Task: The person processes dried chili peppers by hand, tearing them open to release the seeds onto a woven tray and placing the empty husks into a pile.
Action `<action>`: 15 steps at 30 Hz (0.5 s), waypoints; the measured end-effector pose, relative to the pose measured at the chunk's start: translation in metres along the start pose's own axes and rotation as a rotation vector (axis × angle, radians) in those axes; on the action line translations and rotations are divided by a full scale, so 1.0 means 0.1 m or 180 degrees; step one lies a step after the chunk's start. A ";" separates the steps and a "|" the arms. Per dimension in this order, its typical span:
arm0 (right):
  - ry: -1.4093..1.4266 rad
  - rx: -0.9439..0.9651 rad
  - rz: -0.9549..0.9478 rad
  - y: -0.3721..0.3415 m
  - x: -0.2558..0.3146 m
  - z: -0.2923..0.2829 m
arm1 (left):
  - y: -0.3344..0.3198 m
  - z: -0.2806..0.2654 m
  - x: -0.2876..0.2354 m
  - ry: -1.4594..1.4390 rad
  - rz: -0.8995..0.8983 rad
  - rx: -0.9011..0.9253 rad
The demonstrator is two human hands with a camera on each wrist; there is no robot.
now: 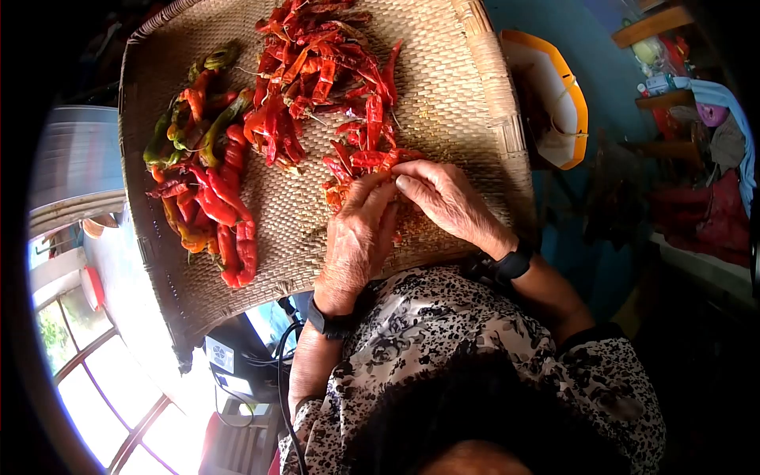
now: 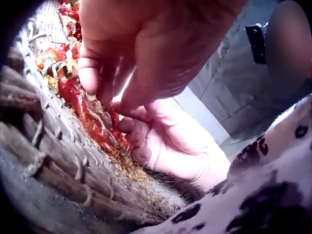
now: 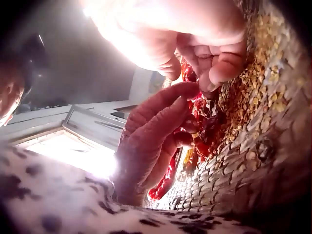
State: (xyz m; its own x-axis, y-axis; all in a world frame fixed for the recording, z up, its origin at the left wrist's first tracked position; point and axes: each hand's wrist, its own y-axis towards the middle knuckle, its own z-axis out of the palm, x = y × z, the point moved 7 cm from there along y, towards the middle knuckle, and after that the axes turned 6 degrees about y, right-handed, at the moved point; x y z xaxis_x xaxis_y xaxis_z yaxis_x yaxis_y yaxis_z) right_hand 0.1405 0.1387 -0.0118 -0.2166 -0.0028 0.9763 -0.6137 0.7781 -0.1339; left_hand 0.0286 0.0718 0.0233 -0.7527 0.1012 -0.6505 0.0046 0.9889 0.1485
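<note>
Both hands meet over the near part of a woven tray [image 1: 443, 95]. The left hand [image 1: 356, 237] has its fingers bent together at a red pepper [image 1: 372, 158]; in the left wrist view this hand [image 2: 151, 44] pinches a piece of dried red pepper [image 2: 73, 97]. From the right, the right hand [image 1: 451, 202] brings thumb and fingertips to the same spot. Its curled fingers grip red pepper skin in the right wrist view, where the right hand [image 3: 175, 29] touches the left hand [image 3: 151, 136]. The fingers partly hide the pepper piece.
Dried red peppers [image 1: 317, 63] are heaped at the tray's far side, with fresher red and green peppers [image 1: 210, 190] on the left. Yellow seeds [image 3: 248, 87] lie near the hands. An orange-rimmed container [image 1: 566, 146] stands beyond the right edge; a cable [image 1: 281, 372] hangs below.
</note>
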 end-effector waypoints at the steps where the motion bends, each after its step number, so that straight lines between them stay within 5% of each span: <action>1: 0.0002 0.0000 0.0003 0.00 0.00 0.01 | 0.02 0.01 0.02 0.0000 -0.0002 0.0003; 15: -0.0129 0.0041 -0.0112 -0.01 -0.05 0.02 | 0.01 0.05 0.12 -0.0324 -0.0499 0.0101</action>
State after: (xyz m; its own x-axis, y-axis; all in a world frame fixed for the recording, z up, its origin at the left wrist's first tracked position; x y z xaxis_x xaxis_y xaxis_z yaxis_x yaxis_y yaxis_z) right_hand 0.1406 0.1362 -0.0165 -0.2251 -0.0558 0.9727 -0.6311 0.7690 -0.1019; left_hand 0.0224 0.0745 0.0119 -0.6753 -0.0456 -0.7361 -0.0855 0.9962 0.0167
